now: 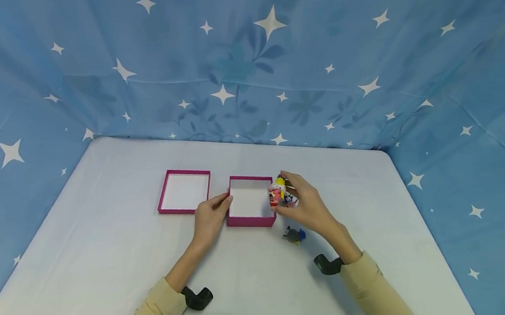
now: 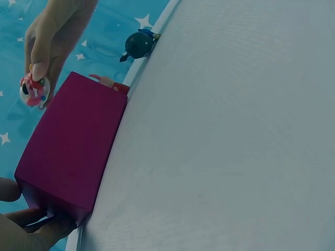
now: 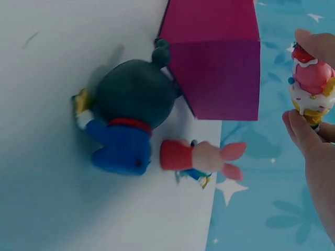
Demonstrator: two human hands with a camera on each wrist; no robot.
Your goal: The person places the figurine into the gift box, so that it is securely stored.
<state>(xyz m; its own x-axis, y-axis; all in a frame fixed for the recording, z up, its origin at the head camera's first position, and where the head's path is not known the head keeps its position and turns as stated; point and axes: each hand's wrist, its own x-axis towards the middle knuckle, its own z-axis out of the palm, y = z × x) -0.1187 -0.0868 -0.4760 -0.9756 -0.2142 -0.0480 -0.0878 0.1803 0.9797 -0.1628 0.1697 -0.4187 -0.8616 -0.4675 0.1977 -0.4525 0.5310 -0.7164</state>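
At the box's left side, my left hand [image 1: 210,218] grips the magenta box [image 1: 251,221], which stands with its white inside facing up. My right hand [image 1: 308,206] pinches an ice-cream-shaped toy figurine [image 3: 312,83] between thumb and fingers, beside and above the box's right wall. The figurine has a pink scoop, white icing and a yellow lower part. On the table below that hand lies a toy figure with a round dark grey head and blue coat [image 3: 131,110]. Near the box's corner lies a pink-eared figure in red [image 3: 201,156].
Left of the box lies a shallow magenta-rimmed lid [image 1: 183,212], white inside. Partly hidden behind the pink-eared figure is another small one with blue and yellow parts. Blue star-patterned cloth [image 1: 225,51] hangs around the white table [image 1: 115,265].
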